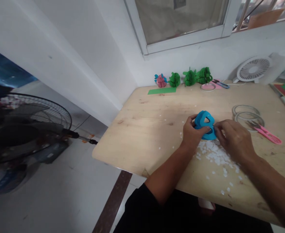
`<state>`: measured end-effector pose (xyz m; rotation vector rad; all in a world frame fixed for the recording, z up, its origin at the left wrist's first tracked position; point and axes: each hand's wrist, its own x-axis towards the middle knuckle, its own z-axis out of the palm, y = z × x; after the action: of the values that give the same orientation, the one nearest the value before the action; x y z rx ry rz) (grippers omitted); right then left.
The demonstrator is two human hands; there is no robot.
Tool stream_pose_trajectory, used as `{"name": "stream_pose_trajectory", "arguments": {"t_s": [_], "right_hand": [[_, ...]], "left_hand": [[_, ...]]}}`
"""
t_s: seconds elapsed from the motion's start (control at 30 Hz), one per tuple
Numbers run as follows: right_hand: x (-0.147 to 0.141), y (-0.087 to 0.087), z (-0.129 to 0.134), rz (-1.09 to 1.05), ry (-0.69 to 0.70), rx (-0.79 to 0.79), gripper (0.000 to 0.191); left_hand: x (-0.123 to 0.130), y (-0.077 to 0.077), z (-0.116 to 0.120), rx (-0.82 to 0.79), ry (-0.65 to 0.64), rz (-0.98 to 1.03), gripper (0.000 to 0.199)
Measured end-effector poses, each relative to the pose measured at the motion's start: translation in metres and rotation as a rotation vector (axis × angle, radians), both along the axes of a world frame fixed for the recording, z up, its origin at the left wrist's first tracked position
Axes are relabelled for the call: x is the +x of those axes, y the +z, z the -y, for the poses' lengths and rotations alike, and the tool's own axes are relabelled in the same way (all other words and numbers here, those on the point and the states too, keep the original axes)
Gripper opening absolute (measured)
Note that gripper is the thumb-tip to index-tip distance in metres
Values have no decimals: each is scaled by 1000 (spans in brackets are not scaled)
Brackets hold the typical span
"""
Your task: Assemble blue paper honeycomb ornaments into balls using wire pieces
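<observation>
A blue folded paper piece [200,119] with cut-out openings is above the wooden table [142,129]. My left hand [192,131] grips it from the left, its thumb across the lower opening. At the piece's right edge, my right hand [236,139] has its thumb and index finger pinched together; whether they grip the paper edge or a small bit is too small to tell. Small white paper scraps [215,152] lie scattered on the tabletop beneath and in front of both hands.
Pink snips [268,134] and tape rings [246,111] lie to the right. Along the wall stand green paper figures [189,77], a pink-and-blue one [161,81] and a small white fan [253,69]. A green strip [162,91] lies nearby. A black floor fan [35,113] is left.
</observation>
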<state>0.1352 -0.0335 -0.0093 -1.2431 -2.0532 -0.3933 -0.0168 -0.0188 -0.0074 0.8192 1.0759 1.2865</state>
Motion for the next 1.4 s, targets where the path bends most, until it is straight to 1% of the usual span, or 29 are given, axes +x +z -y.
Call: {"name": "stream_pose_trajectory", "arguments": {"t_s": [0.2,0.33,0.43,0.5,0.57,0.7,0.83,0.97,1.07,1.13,1.17,1.23,1.33,1.4], "right_hand": [[13,-6,-3,-117,-63,-19,17],[17,-7,-4,-182,-58,-43,16],[16,-6,-3,-159,-29,-113,17],[16,-4,-2,-155,-15,-173,21],[15,-4,-1,-229,-23,-214,22],[14,-4,1,-467,-69,-309,19],[13,-1,1,-547,-47,-418,24],[12,-1,1,-577,-59,-442,26],[12,-4,0,-587,-119,-476,28],[12,-7,-1,-614,-135,-480,28],[12,-7,-2,-644,-119,-466,27],[11,-7,-3,-724,-29,-444,26],[7,-6,-3,-795,107,-496,31],[2,-7,0,-778,136,-520,35]], "left_hand": [[-1,3,0,-13,10,42,62],[-2,6,0,-3,17,52,61],[-3,8,0,5,19,40,63],[-3,8,0,10,23,25,65],[-3,8,-1,14,24,16,65],[-2,5,-2,14,20,2,64],[-2,3,-2,11,18,-2,66],[-2,4,-2,21,15,19,65],[-3,5,-1,17,7,26,63],[-3,6,1,15,5,25,63],[-3,7,2,19,0,25,63],[-3,8,4,40,-19,23,62],[0,8,7,67,-37,18,61],[3,6,7,66,-30,26,58]]}}
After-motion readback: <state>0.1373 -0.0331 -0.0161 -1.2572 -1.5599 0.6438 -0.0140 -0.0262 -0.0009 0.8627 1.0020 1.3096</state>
